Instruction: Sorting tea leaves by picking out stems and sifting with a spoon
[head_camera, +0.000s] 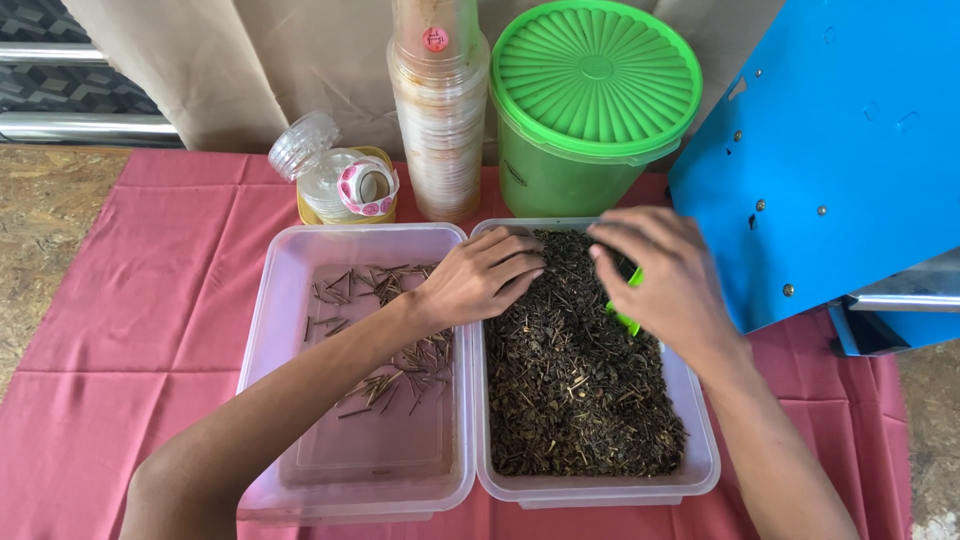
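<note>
The left hand (478, 280) rests with loosely curled fingers on the dried leaf mix (575, 370) in the right-hand tray (700, 470), holding nothing visible, while the right hand (660, 275) closes its fingers on a small green scoop (630, 300) above the far end. Picking well probably calls for spreading the mix thin and lifting single stems across to the left tray (270, 330), where pale stems (390, 350) lie scattered. The mix looks dark, dry and twiggy.
</note>
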